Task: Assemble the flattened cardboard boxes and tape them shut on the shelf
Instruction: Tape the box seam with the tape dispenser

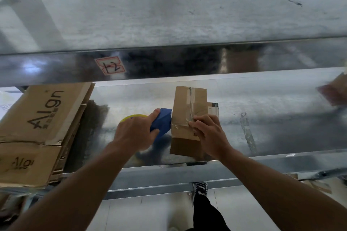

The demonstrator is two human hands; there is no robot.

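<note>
— Where the metal shelf (272,118) runs across, see the box (185,110)?
— Yes. Stands mid-shelf, close to the front edge, flaps down, with clear tape along the top seam and across the near end.
— And the left hand (134,134)?
— Grips a blue dispenser (162,123), thumb on top, and holds its nose against the box's left side. Hides most of a yellow roll (131,117) behind.
— Right hand (208,134)?
— Lies on the box top with fingers bent, tips pressing the tape by the seam. Cannot tell whether gripping or only pressing.
— Anything else on that shelf?
— Left of the dispenser, well apart from the box, a stack (37,127) of flattened boxes printed "Algn", edges ragged. To the right, a loose strip (247,133) of clear tape lying flat on the metal. At the far right edge, blurred brown cardboard (334,93); cannot make out more.
— Above?
— An upper shelf (169,15), scuffed, with a red-framed label (110,65) on its front lip, handwriting hard to read.
— Below?
— Pale floor (131,212), plus a dark trouser leg (204,212) and a patterned shoe (200,187) under the front rail.
</note>
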